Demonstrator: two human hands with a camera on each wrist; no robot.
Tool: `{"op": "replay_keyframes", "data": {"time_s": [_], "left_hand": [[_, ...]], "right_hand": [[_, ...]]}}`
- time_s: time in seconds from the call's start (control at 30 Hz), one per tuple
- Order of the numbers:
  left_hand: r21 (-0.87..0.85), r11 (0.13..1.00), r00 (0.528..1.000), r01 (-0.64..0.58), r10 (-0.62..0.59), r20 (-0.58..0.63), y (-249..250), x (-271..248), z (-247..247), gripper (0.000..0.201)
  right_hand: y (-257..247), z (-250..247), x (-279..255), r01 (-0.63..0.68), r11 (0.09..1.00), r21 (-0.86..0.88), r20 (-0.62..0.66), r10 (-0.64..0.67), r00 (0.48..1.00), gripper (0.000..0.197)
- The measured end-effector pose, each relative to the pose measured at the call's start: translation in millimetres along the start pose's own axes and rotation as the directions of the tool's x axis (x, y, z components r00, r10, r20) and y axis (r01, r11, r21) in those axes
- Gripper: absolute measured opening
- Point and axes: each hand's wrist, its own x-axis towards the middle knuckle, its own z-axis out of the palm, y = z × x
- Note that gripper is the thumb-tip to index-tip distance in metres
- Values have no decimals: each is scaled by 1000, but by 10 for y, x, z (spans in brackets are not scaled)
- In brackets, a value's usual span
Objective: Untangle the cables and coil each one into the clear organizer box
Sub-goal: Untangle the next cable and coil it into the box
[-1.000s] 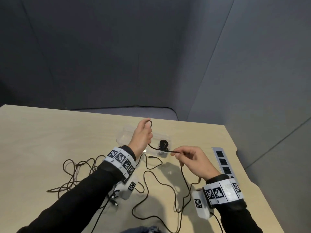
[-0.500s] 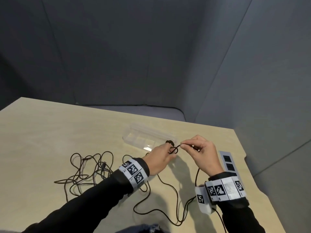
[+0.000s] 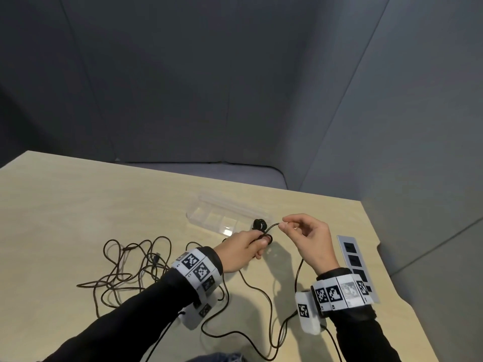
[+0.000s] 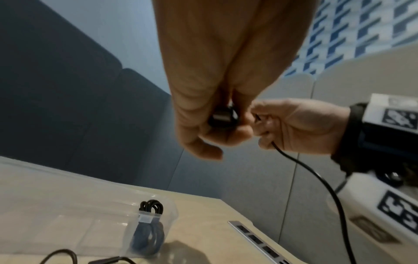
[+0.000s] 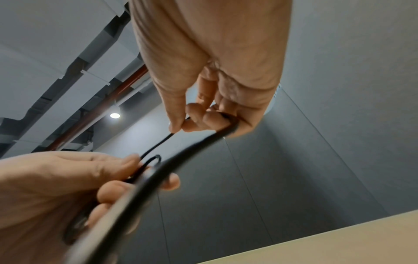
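A thin black cable [image 3: 298, 275] runs from both hands down across the table toward me. My left hand [image 3: 254, 242] grips a small coil of it [image 4: 222, 117], raised just in front of the clear organizer box [image 3: 209, 218]. My right hand [image 3: 283, 224] pinches the same cable between thumb and forefinger [image 5: 181, 123], a short span right of the left hand. The box holds a coiled black cable [image 3: 259, 224] at its right end, seen again in the left wrist view [image 4: 151, 207]. More tangled black cable [image 3: 130, 270] lies on the table at the left.
A grey strip with black squares [image 3: 352, 259] lies near the table's right edge. The beige table [image 3: 65, 205] ends at grey padded walls behind and to the right. White camera units hang from both wrists.
My left hand came down from above the box and met the right hand. A small coil has formed in the left hand. The right hand has drawn slightly rightward with the cable.
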Motion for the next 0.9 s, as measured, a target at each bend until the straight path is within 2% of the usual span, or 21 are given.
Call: {"op": "replay_keyframes", "data": {"time_s": [0.1, 0.2, 0.27, 0.37, 0.43, 0.53, 0.63, 0.77, 0.9], "left_hand": [[-1, 1000, 996, 2, -2, 85, -30, -41, -51, 21], [-88, 995, 994, 51, -42, 101, -30, -62, -77, 15], [-217, 971, 995, 95, -84, 62, -47, -53, -72, 16], [-397, 913, 991, 98, -127, -48, -53, -41, -59, 18], [-532, 844, 980, 71, -158, -120, -29, -34, -68, 18], [-696, 718, 968, 27, -192, -159, 3, -25, -80, 19], [-744, 668, 959, -16, -201, -201, 2, -2, -84, 15], [-744, 668, 964, -10, -192, -185, 18, 20, -103, 12], [-679, 734, 972, 1, -161, -173, 56, 30, -59, 8]], "right_hand": [[45, -23, -23, -16, 1000, 16, 5, 16, 1000, 13], [52, 27, -60, -18, 998, -55, 54, 21, 998, 8], [66, 80, -76, -51, 995, -84, 72, 57, 996, 5], [125, 145, -114, -126, 991, -49, 76, 130, 989, 15], [133, 181, -156, -201, 978, 48, 78, 197, 977, 12], [149, 253, -254, -277, 948, 159, 112, 261, 959, 5], [214, 343, -322, -258, 964, 60, 159, 246, 956, 10], [242, 422, -337, -191, 982, -12, 156, 190, 969, 13], [208, 450, -318, -159, 987, -18, 146, 160, 976, 15]]}}
